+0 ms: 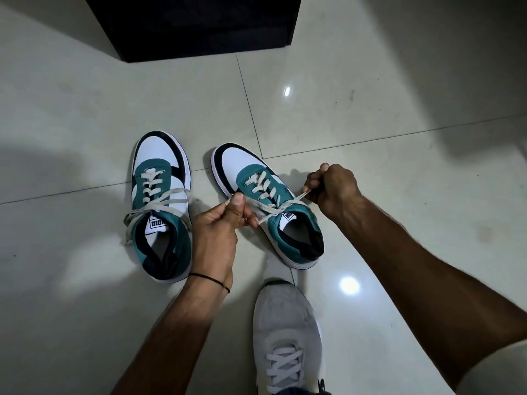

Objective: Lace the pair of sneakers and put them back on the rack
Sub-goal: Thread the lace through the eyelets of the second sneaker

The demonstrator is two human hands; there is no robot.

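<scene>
Two teal, white and black sneakers stand side by side on the tiled floor, toes pointing away from me. The left sneaker [161,206] is laced, with its lace ends lying loose across the tongue and over its side. The right sneaker [265,203] is laced up to the top eyelets. Its two cream lace ends [273,208] cross over the tongue. My left hand [219,226] pinches one lace end just left of this sneaker. My right hand [330,186] pinches the other end at the shoe's right, pulling it taut.
A dark, black-sided piece of furniture [196,24] stands on the floor beyond the sneakers, at the top of the view. My own foot in a grey laced shoe [285,334] rests on the glossy tiles [399,166] just in front of me.
</scene>
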